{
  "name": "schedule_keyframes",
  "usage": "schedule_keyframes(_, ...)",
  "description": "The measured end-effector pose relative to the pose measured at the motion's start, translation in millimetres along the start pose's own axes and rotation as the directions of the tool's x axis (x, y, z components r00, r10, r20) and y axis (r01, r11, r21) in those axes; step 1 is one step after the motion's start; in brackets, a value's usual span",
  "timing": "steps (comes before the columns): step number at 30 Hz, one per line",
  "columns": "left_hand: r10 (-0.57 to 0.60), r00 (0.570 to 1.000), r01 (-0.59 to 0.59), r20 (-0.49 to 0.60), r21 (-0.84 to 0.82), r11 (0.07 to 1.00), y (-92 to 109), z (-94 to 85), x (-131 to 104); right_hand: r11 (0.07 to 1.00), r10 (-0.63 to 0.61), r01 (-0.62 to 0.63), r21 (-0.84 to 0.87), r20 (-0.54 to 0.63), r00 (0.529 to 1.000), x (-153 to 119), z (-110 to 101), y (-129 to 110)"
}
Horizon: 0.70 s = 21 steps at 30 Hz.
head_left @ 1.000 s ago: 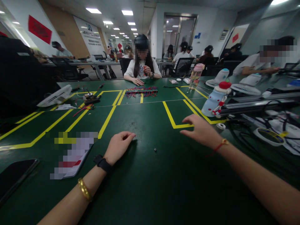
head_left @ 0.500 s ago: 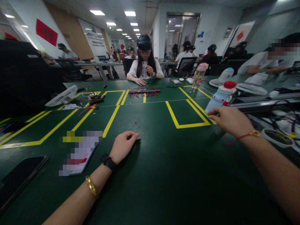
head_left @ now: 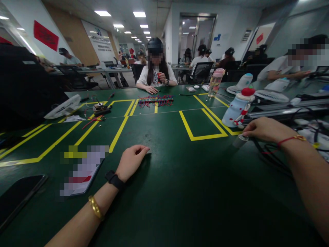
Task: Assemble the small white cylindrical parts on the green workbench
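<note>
My left hand [head_left: 132, 160] rests on the green table [head_left: 159, 192], closed with thumb and fingertips together; whatever it may hold is too small or hidden to make out. At the right, the fingertips of my right hand [head_left: 264, 132] are pinched near the top of a small grey cylinder [head_left: 241, 140], and I cannot tell whether they grip it. Just behind it stands a pale blue bottle [head_left: 232, 111] with a red top. A phone-like item [head_left: 87, 171], partly pixelated, lies left of my left hand.
A black phone [head_left: 22, 197] lies at the left edge. Yellow tape [head_left: 209, 137] marks the table. Across it a person [head_left: 156, 73] sits behind bundled wires [head_left: 155, 100]. A small fan [head_left: 63, 106], a pink-capped bottle [head_left: 216, 82] and black cables [head_left: 272, 156] lie around.
My right hand has moved right, away from the blue bottle, and the grey cylinder now shows at its fingertips. My left hand keeps its pose; the view has shifted slightly.
</note>
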<state>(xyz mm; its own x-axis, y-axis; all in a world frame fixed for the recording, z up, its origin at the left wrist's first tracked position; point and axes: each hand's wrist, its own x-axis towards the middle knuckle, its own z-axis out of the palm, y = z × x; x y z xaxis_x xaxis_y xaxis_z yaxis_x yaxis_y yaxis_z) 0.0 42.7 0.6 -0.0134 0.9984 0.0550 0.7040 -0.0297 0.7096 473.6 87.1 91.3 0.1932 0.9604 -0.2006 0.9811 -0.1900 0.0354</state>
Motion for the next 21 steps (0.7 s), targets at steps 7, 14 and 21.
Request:
schedule_keyframes(7,-0.007,0.999,0.006,-0.031,-0.038,0.999,-0.9,1.4,-0.2,1.000,-0.018,0.018,0.013,-0.002,1.000,-0.8,-0.9,3.2)
schedule_keyframes(14,-0.024,0.989,0.007,-0.144,-0.119,0.993,-2.4,5.1,-0.9,0.999,-0.018,0.017,0.030,0.027,0.999,1.4,1.4,1.3)
schedule_keyframes(21,-0.018,0.990,0.004,-0.143,-0.104,0.995,-2.4,5.3,-1.3,0.997,-0.040,0.038,0.063,0.027,0.999,4.8,2.2,10.5)
